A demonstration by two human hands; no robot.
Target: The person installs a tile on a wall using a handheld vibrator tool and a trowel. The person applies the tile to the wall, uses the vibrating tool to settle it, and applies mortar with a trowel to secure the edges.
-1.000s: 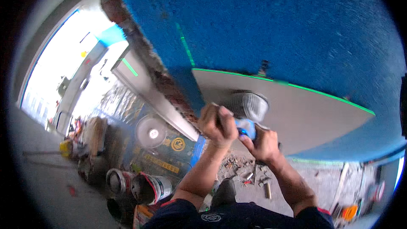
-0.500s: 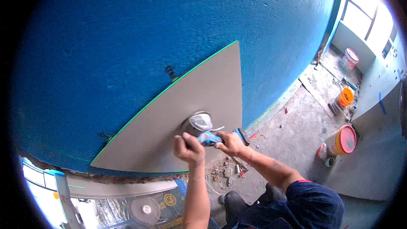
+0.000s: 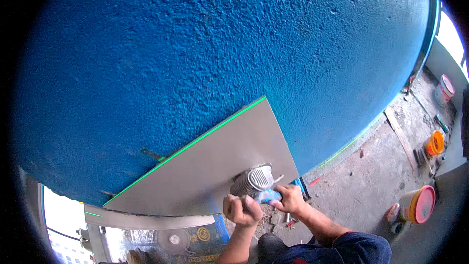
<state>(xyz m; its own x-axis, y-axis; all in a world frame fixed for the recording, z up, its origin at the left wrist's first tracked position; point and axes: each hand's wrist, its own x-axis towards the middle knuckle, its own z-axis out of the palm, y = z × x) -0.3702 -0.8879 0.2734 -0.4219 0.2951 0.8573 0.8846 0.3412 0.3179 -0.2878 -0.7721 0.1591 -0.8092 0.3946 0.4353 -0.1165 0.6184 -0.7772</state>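
Note:
My left hand (image 3: pixel 243 209) is closed on the near end of a blue handheld tool (image 3: pixel 267 195), low in the middle of the picture. My right hand (image 3: pixel 288 197) grips the tool further right. Its ridged, grey round head (image 3: pixel 255 180) rests against a large grey panel (image 3: pixel 205 159) standing on the blue textured wall (image 3: pixel 205 49). A bright green line (image 3: pixel 215 129) runs along the panel's upper edge, where a small dark fitting (image 3: pixel 152 153) sticks out. What lies under my left fingers is partly hidden.
An orange bucket (image 3: pixel 435 143), a yellow pail with red lid (image 3: pixel 415 205) and a white pail (image 3: pixel 443 89) stand right on the dusty concrete floor (image 3: pixel 356 176), with strips and debris. A round disc (image 3: pixel 173 239) and pale board (image 3: pixel 146 220) lie lower left. Bright openings flank both sides.
My view has swung from the room's left side toward the blue wall and tilted up, so the panel sits lower in the picture. Both hands remain on the tool against the panel.

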